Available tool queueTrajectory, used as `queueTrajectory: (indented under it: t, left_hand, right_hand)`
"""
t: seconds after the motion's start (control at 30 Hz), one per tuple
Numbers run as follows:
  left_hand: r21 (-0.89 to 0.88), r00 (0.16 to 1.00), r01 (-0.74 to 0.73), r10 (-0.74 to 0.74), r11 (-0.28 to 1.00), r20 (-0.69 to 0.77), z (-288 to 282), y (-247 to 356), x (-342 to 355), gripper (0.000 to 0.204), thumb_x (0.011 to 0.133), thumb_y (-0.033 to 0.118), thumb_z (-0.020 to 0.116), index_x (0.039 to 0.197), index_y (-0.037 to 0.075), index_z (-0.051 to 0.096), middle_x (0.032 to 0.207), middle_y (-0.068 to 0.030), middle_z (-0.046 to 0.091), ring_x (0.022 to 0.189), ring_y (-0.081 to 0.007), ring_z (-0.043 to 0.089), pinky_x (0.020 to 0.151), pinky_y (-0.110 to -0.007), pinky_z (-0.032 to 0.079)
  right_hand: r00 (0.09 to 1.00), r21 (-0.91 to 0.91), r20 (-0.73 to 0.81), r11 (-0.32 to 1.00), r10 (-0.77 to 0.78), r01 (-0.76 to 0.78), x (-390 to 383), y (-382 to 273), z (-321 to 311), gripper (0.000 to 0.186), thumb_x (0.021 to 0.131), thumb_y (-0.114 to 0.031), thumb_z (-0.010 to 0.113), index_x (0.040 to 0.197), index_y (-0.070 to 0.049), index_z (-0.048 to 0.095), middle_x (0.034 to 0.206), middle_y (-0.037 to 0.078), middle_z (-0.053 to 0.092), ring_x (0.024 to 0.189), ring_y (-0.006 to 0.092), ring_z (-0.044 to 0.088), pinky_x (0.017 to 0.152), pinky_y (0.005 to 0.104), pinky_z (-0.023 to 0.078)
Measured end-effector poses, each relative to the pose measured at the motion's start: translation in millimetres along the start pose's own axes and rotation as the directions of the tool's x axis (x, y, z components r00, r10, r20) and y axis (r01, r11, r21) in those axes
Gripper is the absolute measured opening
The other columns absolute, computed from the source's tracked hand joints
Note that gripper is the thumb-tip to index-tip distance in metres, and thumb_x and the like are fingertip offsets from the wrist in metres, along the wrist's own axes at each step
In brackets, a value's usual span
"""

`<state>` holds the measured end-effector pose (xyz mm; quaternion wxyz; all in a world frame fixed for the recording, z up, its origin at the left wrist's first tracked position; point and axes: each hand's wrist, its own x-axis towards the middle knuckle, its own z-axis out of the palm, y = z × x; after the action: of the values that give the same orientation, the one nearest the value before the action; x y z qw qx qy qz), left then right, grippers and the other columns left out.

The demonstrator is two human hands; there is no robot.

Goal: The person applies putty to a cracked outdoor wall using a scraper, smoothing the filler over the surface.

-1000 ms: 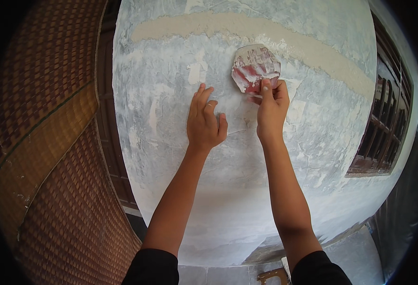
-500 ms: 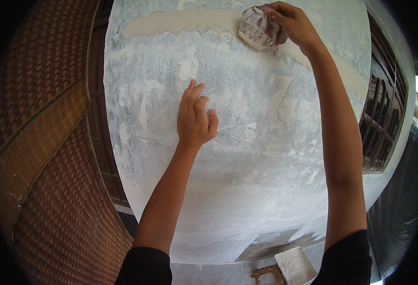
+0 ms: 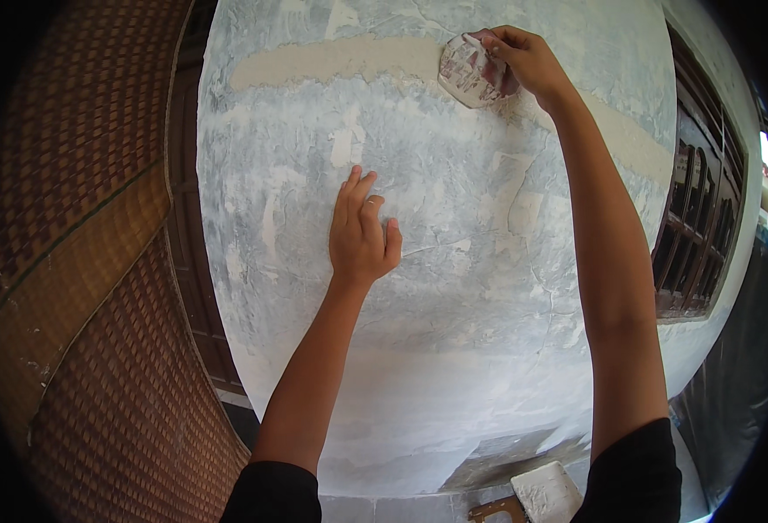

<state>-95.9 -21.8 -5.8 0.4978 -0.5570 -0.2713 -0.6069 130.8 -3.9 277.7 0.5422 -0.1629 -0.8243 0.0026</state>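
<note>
My right hand [image 3: 523, 63] is raised high against a patchy grey-white wall [image 3: 436, 296]. Its thumb and fingers pinch a flat, reddish-brown putty scraper [image 3: 474, 73] smeared with pale putty. The scraper lies against the wall, over a band of cream putty [image 3: 340, 63] that runs to its left and shows again right of my wrist. Lower and to the left, my left hand [image 3: 362, 235] holds nothing. Its fingers stretch upward and apart at the wall's surface, below a small pale patch; whether the palm presses on the wall I cannot tell.
A white tray [image 3: 545, 490] with putty in it sits low by the wall, beside a brown frame-like tool [image 3: 495, 511]. Woven brown matting [image 3: 78, 261] hangs on the left, with a dark door behind. On the right are a dark wooden window [image 3: 698, 192] and black sheeting [image 3: 728, 375].
The view has tilted up a little, so the wall and both hands appear lower. The scraper and right hand have shifted very slightly left; the left hand keeps its place on the wall.
</note>
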Motion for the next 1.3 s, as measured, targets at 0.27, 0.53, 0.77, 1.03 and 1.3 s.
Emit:
queueTrajectory:
  t: [0.27,0.53,0.77,1.03,1.3]
  left_hand:
    - [-0.008,1.0,0.01,-0.01,1.0,0.002,0,1,-1,0.029,0.088,0.011,0.052,0.115,0.002,0.045,0.134,-0.0247,0.051,0.134,-0.0474,0.045,0.108,-0.058,0.039]
    - [-0.021,1.0,0.008,-0.008,1.0,0.003,0,3,1,0.03,0.086,0.009,0.053,0.114,0.002,0.045,0.134,-0.0252,0.051,0.133,-0.0479,0.045,0.108,-0.059,0.039]
    - [-0.013,1.0,0.009,-0.009,1.0,-0.003,-2,1,1,0.029,0.088,0.01,0.053,0.114,0.002,0.045,0.133,-0.0259,0.052,0.133,-0.0479,0.045,0.109,-0.058,0.039]
    - [-0.015,1.0,0.015,-0.015,1.0,-0.003,-1,2,0,0.027,0.088,0.011,0.052,0.113,0.002,0.046,0.134,-0.0259,0.052,0.133,-0.048,0.045,0.109,-0.058,0.039]
    - [-0.031,1.0,0.016,-0.016,0.999,0.002,0,3,-1,0.029,0.087,0.01,0.054,0.113,0.002,0.046,0.134,-0.0259,0.051,0.134,-0.0483,0.045,0.109,-0.059,0.038]
  right_hand:
    - [0.999,-0.021,0.032,1.0,-0.016,0.016,7,-2,-2,0.028,0.101,-0.029,0.06,0.114,-0.007,0.07,0.081,0.001,0.069,0.057,0.0097,0.062,0.054,0.0249,0.051]
    - [0.97,-0.172,0.034,0.954,-0.242,0.244,24,10,11,0.026,0.101,-0.029,0.06,0.114,-0.009,0.072,0.088,0.001,0.07,0.069,0.0101,0.065,0.062,0.0262,0.055]
    - [0.996,0.004,0.002,0.996,-0.094,0.094,24,-19,7,0.028,0.1,-0.029,0.061,0.114,-0.007,0.071,0.09,0.003,0.071,0.074,0.0121,0.068,0.065,0.028,0.056]
    - [1.0,-0.046,-0.011,0.999,-0.016,0.016,36,-4,9,0.03,0.097,-0.033,0.065,0.115,-0.011,0.072,0.101,0.003,0.072,0.093,0.0156,0.067,0.091,0.0322,0.051]
    - [0.998,-0.09,0.04,0.994,-0.052,0.056,45,0,-3,0.032,0.096,-0.035,0.065,0.117,-0.011,0.072,0.102,0.005,0.072,0.096,0.0174,0.068,0.092,0.0343,0.052]
